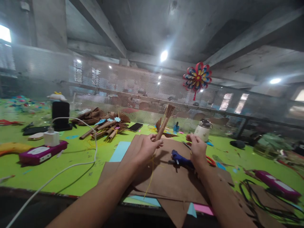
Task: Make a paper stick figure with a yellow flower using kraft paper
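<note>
My left hand (150, 147) is closed round the lower end of a brown paper tube (162, 128), which tilts up to the right and ends in pleats. A yellow thread (152, 172) hangs below this hand onto brown paper sheets (163, 183). My right hand (198, 148) hovers to the right with fingers curled together; whatever they may pinch is too small to make out. Below and left of it lies a dark blue glue gun (181, 159). Partly hidden behind my right wrist are orange-handled scissors (211, 161).
Several brown paper rolls (102, 129) lie back left near a black phone (136, 127). A white cable (78, 165) runs from a purple power strip (44, 153). At the back right stands a white jar (202, 130). A colourful pinwheel (198, 77) hangs before the mesh screen.
</note>
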A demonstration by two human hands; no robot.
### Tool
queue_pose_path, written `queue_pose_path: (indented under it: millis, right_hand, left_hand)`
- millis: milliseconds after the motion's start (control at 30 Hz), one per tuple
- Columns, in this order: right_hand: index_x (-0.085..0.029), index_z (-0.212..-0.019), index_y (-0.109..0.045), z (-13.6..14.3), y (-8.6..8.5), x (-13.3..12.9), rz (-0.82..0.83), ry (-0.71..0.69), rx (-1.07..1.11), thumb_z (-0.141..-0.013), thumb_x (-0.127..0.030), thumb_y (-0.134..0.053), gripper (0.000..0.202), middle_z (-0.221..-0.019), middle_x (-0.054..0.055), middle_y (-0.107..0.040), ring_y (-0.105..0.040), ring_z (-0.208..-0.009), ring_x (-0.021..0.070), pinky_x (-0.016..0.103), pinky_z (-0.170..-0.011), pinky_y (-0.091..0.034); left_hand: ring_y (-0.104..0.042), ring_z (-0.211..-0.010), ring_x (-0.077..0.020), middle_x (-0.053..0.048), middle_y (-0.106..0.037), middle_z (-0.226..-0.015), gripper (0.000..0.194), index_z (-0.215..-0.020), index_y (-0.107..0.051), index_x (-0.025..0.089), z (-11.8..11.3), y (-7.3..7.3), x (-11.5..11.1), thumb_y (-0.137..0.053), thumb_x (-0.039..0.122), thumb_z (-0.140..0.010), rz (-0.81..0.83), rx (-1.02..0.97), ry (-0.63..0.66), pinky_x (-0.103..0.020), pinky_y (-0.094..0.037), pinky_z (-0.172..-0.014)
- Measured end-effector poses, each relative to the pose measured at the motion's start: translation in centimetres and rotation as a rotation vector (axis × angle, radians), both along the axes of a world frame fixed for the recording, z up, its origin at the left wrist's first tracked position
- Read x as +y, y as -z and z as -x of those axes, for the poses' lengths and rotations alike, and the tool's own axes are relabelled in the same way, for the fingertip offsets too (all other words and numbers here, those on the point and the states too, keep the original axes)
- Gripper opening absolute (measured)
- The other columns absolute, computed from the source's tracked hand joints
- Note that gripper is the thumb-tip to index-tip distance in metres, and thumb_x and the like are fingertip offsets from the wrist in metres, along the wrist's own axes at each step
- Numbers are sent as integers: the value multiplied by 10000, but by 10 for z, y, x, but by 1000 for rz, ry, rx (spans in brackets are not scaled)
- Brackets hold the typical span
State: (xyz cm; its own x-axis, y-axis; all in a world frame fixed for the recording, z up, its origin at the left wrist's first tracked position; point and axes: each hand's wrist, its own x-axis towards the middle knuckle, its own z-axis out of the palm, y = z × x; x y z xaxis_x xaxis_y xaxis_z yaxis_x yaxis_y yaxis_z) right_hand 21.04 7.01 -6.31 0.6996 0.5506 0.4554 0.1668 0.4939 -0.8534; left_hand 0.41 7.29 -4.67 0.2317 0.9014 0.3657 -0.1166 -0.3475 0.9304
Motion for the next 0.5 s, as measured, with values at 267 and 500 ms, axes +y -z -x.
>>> queue_pose_path:
  millis: [267, 500]
  right_hand:
    - [-130, -698, -663, 9, -4, -6, -4, -52, -43, -622, -459, -632, 338, -685, 83, -678, -609, -629, 180, 278, -520, -475]
    - [-126, -656, -668, 5, -1, -4, 121, -148, -91, -563, -442, -679, 329, -630, 57, -656, -579, -589, 171, 273, -502, -453]
  left_hand:
    - [-447, -558, -112, -1, -497, -642, 144, -708, -508, 174, 2, 8, 8, -621, 259, -734, 13, 77, -119, -275, -365, -520]
    - [-429, -550, -117, 5, -458, -639, 160, -745, -473, 200, 6, -1, -4, -547, 338, -777, 81, 107, -67, -246, -323, -475]
